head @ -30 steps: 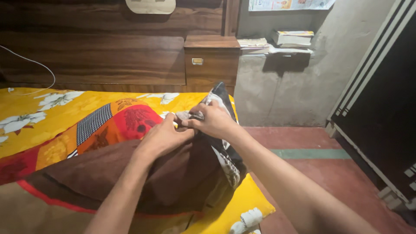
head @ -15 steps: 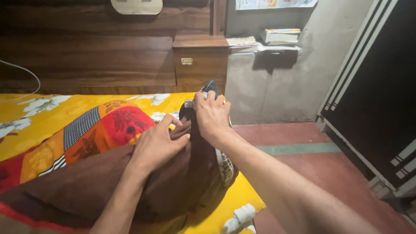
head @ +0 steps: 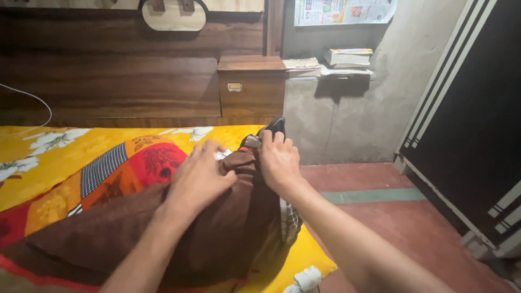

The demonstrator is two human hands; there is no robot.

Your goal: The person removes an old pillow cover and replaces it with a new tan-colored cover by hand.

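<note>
Brown fabric, a pillow (head: 163,233) in a plain brown cover, is lying across the near edge of the bed (head: 49,157), running from the lower left up to the hands. Its far end is being worked into a dark patterned pillowcase (head: 279,127), whose black corner is standing up just beyond the fingertips and whose checked side is showing below the right wrist. The left hand (head: 201,176) is pressing down flat on the brown end, fingers spread and curled over the fabric, holding nothing closed. The right hand (head: 279,163) is pinched shut on the pillowcase edge, gathering it against the pillow. Judged from how things are lying, only the end nearest the hands is sitting inside the case; most of the brown length toward the person is still bare, so the bulk of the pulling-on appears to be outstanding. Whether the far corners are seated cannot be told, as the hands are covering them. Left of the hands a yellow flowered sheet with a red and orange patchwork blanket (head: 130,163) is covering the bed; beyond them a wooden headboard (head: 108,81) is standing.
</note>
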